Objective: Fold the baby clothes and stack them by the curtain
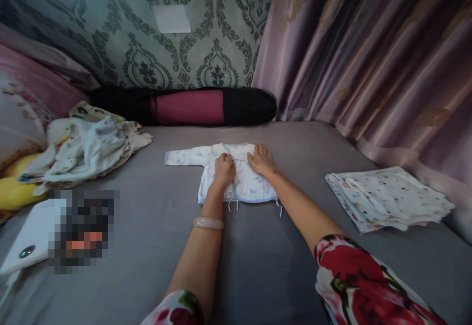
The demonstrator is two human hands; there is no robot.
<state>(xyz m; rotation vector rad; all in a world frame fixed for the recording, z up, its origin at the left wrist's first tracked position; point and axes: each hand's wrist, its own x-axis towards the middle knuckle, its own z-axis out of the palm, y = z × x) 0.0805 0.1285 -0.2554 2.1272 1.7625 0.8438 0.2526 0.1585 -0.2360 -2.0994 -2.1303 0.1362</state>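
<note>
A small white baby shirt (pixel 250 187) with pale blue trim and a faint print lies front up on the grey bed sheet. Its left-side sleeve (pixel 186 156) stretches out flat; no sleeve sticks out on the right side. White tie strings hang from the bottom hem. My left hand (pixel 224 170), a pale bangle on its wrist, has bent fingers closed on the cloth near the middle of the chest. On the shirt's upper right corner, my right hand (pixel 262 160) rests flat with its fingers stretched out.
To the right lies a stack of folded printed baby clothes (pixel 398 199). Rumpled clothes (pixel 96 143) are heaped at the left, near a yellow plush item (pixel 22 182). A white device (pixel 33 236) with a cable sits front left. A black and maroon bolster (pixel 188 106) lines the wall.
</note>
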